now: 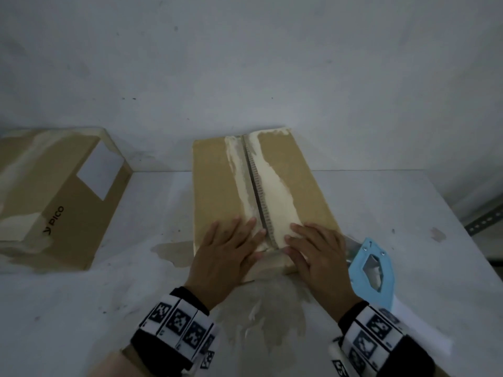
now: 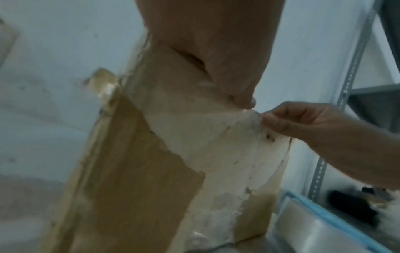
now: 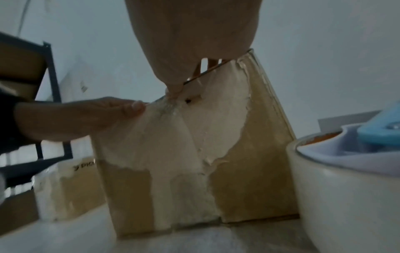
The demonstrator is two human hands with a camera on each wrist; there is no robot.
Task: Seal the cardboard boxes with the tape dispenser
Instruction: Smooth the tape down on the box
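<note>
We press both flat, open hands, left hand [image 1: 227, 251] and right hand [image 1: 317, 254], on the box [image 1: 217, 186] flaps beside its seam, dispenser [image 1: 373, 270] just right.

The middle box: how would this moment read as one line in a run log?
left hand: flat on middle box | right hand: flat on same box | seam: untaped | tape dispenser: idle on table

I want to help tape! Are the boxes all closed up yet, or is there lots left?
Not yet. Done: the middle box's flaps are folded shut, but the seam shows no tape I can see. In hand: the left hand and right hand press flat on the flaps. Left: picking up the blue tape dispenser lying beside it and taping. Whether the other box is sealed, I cannot tell.
</note>
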